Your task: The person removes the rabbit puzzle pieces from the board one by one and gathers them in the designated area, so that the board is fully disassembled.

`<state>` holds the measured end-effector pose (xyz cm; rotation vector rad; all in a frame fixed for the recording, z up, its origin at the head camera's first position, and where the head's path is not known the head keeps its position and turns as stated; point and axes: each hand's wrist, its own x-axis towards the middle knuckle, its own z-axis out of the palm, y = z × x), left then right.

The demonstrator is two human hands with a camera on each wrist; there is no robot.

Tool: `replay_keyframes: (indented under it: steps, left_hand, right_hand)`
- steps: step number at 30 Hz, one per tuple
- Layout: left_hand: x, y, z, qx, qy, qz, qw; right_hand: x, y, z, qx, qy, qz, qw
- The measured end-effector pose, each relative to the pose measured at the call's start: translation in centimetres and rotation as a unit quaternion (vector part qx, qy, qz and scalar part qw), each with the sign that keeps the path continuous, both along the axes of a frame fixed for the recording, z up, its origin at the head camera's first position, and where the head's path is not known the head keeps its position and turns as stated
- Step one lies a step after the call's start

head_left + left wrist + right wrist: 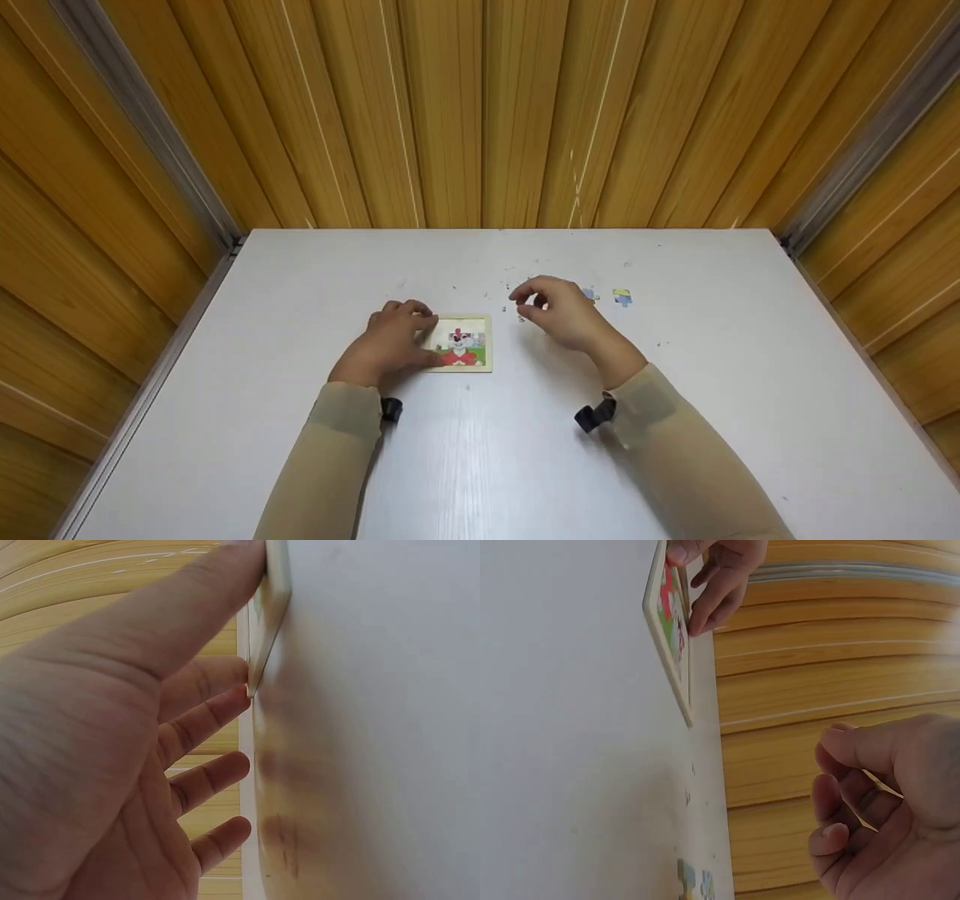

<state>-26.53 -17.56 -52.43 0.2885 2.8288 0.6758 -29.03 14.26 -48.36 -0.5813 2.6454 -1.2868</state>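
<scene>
A small jigsaw puzzle (459,349) in a pale wooden frame lies on the white table, its picture showing a white cartoon animal in red. Across the left part of the frame, my left hand (390,339) holds it, thumb at the near side and fingertips at the far edge. The left wrist view has that thumb (187,607) over the frame, with the other fingers spread. To the right, my right hand (566,311) hovers above the table. Its fingers (829,799) curl loosely with the thumb close to the index finger, and no piece shows between them.
Two loose jigsaw pieces lie beyond my right hand: a yellow and blue piece (622,297) and a bluish piece (589,293) partly behind the hand. Small specks dot the tabletop (465,450). Wood-patterned panels (480,112) rise along the table's far edge and sides.
</scene>
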Motion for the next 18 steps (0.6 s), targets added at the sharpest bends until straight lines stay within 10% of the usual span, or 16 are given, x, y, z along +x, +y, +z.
replay_keyframes:
  steps: [18]
  left_hand:
    - [-0.1, 0.1, 0.0, -0.010, -0.005, 0.012, 0.9999]
  right_hand:
    - [1.3, -7.3, 0.6, -0.085, -0.065, 0.034, 0.9937]
